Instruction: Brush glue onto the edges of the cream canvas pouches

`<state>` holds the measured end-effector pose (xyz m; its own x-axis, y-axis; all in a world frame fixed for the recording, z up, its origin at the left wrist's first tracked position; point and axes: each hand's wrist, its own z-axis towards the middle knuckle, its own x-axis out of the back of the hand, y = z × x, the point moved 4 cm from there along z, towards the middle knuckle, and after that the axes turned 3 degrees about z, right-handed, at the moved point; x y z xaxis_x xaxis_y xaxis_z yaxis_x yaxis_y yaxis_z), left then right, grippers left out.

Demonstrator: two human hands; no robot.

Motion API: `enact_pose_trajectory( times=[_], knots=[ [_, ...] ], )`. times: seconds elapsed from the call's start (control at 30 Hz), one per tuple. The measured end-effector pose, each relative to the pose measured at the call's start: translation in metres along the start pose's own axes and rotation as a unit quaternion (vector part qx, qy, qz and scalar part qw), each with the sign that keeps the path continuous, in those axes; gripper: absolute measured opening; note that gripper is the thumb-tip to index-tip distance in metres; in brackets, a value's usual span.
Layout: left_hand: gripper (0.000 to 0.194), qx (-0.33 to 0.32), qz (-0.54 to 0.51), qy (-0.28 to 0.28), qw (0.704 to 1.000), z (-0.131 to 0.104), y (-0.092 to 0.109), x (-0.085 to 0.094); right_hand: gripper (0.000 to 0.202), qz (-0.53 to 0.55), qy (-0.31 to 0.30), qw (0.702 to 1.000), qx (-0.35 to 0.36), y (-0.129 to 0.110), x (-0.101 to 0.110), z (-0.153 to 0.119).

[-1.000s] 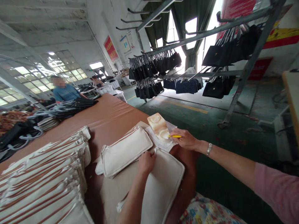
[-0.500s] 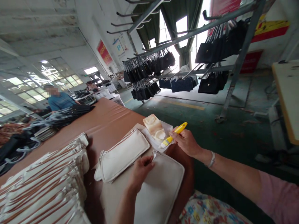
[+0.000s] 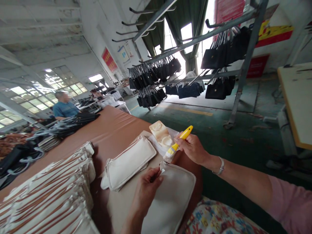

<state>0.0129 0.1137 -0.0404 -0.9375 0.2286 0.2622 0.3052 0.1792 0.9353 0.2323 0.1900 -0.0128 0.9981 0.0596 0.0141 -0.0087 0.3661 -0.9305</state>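
Observation:
A yellow-handled paintbrush (image 3: 180,139) is gripped in my right hand (image 3: 192,148), its pale bristles pointing down near the corner of a cream leather pouch (image 3: 174,191). My left hand (image 3: 147,187) pinches that pouch at its upper corner, where a small white tab shows. Behind the brush, a glue-stained plastic container (image 3: 159,131) lies on a white sheet (image 3: 156,144). To the left of it rest a few cream pouches with brown zip edges (image 3: 131,162), stacked on a brown board (image 3: 122,204).
A long row of cream pouches (image 3: 53,191) fills the left of the brown-covered table (image 3: 114,122). Black bags and straps (image 3: 70,125) lie farther back, near a seated person in blue (image 3: 65,107). A metal rack (image 3: 241,74) hung with dark bags stands beyond the table.
The brush has dipped slightly toward the pouch's corner. My left hand still pinches the pouch, and the whole view has shifted a little.

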Motion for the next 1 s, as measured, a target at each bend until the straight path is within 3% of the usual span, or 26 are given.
enact_pose_trajectory(
  times=[0.17,0.33,0.5,0.6,0.67,0.73,0.83,0.9,1.0],
  knots=[
    [0.030,-0.012,-0.002,0.005,1.000,-0.004,0.005,-0.006,0.030,0.009,-0.060,0.998,-0.012,-0.006,-0.009,-0.007],
    [0.029,-0.017,-0.012,0.023,1.000,-0.012,0.013,-0.011,0.030,0.006,-0.010,1.000,0.003,-0.011,-0.002,-0.004],
    [0.027,-0.038,0.073,0.044,0.996,-0.014,0.018,-0.010,0.030,-0.003,-0.063,0.998,-0.021,-0.011,-0.002,-0.011],
    [0.025,-0.085,0.145,0.101,0.981,-0.020,0.022,-0.012,0.028,0.024,0.001,1.000,-0.020,-0.012,0.007,-0.009],
    [0.019,-0.144,0.203,0.145,0.958,-0.029,0.029,-0.014,0.027,0.062,0.038,0.997,-0.024,-0.015,0.016,-0.005],
    [0.011,-0.227,0.273,0.169,0.920,-0.039,0.038,-0.020,0.026,0.107,0.033,0.993,-0.041,-0.022,0.021,-0.001],
    [0.011,-0.347,0.397,0.185,0.830,-0.053,0.053,-0.028,0.025,0.167,-0.007,0.984,-0.060,-0.037,0.021,0.001],
    [0.013,-0.393,0.468,0.188,0.769,-0.060,0.060,-0.031,0.024,0.176,-0.035,0.982,-0.056,-0.050,0.018,-0.002],
    [0.010,-0.413,0.531,0.195,0.714,-0.064,0.064,-0.033,0.025,0.128,-0.084,0.988,-0.036,-0.069,0.014,-0.010]
  ],
)
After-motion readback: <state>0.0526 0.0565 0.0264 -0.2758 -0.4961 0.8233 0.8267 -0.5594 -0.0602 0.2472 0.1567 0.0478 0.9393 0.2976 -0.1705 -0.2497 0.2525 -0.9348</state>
